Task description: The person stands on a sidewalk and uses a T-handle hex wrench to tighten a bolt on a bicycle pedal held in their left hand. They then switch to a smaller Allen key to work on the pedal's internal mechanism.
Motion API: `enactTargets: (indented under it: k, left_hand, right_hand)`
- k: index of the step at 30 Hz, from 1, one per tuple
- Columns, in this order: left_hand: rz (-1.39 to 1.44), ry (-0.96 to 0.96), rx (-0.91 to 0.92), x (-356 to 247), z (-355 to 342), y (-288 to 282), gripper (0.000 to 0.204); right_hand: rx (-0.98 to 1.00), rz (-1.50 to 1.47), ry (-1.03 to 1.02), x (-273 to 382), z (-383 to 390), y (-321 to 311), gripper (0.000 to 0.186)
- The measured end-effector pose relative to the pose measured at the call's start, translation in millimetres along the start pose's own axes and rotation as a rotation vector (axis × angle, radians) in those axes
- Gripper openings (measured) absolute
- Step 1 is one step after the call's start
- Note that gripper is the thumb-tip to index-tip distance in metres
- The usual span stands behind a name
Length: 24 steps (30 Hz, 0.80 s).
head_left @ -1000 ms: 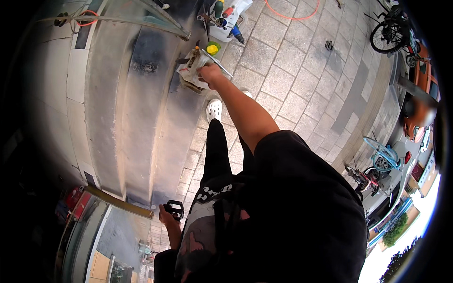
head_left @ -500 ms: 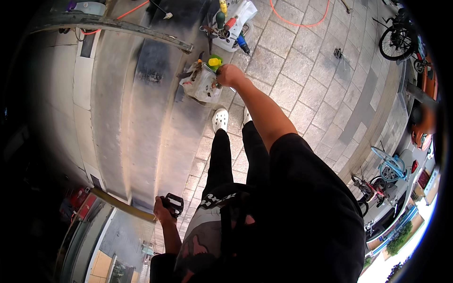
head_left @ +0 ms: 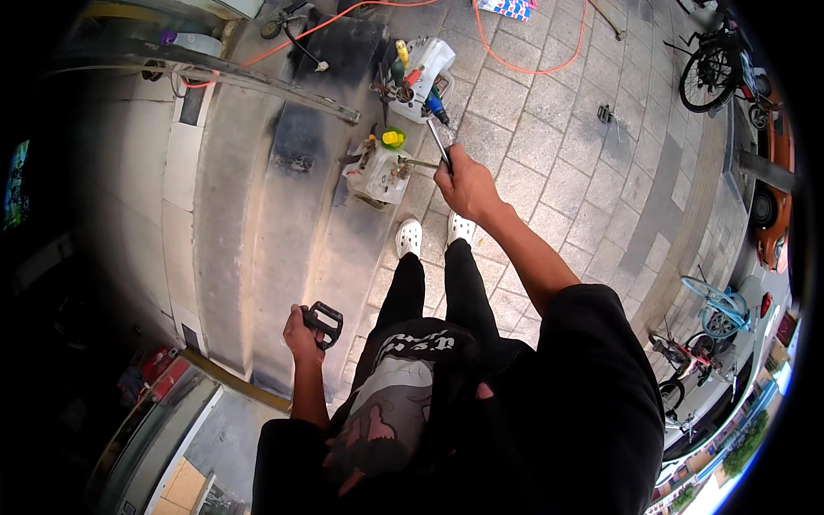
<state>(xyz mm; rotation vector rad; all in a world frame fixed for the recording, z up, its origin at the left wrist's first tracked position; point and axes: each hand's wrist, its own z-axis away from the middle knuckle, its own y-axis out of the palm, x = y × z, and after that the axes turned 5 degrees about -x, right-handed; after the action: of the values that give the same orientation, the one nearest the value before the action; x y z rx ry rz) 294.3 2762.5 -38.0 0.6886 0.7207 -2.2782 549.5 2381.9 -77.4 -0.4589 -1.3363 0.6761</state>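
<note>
My left hand (head_left: 300, 335) is closed round a black bicycle pedal (head_left: 324, 324), held over the edge of the steps. My right hand (head_left: 468, 184) grips a slim shiny metal hand tool (head_left: 439, 142) that points up and away; its exact kind is unclear. A thin brass-coloured rod (head_left: 419, 163) also runs from this hand leftward to a white plastic container of tools (head_left: 378, 182); whether it is held cannot be made out. A yellow-capped green bottle (head_left: 392, 139) stands in that container. Farther off, a second white container (head_left: 433, 60) holds several tools, among them a blue-handled one (head_left: 437, 109).
Grey steps (head_left: 283, 240) run along the left. Another pedal (head_left: 605, 113) lies on the paving, with an orange hose (head_left: 515, 67) beyond it. A metal rail (head_left: 249, 81) crosses the upper left. Bicycles (head_left: 711, 77) and an orange car (head_left: 770, 180) line the right.
My right hand has drawn back from the near container, toward me and right, with the shiny tool now visible. My left hand has raised the pedal slightly and turned it.
</note>
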Motion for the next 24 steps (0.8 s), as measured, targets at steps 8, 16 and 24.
enactTargets:
  k: [8,16,24]
  left_hand:
    - [0.523,-0.269,0.645,-95.1,-7.3,138.3,0.03]
    - [0.738,-0.42,0.73,-155.5,54.8,208.3,0.031]
    - [0.729,-0.332,0.915,-138.8,149.8,213.9,0.027]
  right_hand:
    - [-0.182,-0.175,0.502,38.7,138.0,-125.5,0.049]
    - [-0.521,-0.003,0.229,148.3,271.5,-221.3,0.044]
    - [-0.636,-0.336,0.071,166.3,362.7,-246.4,0.031]
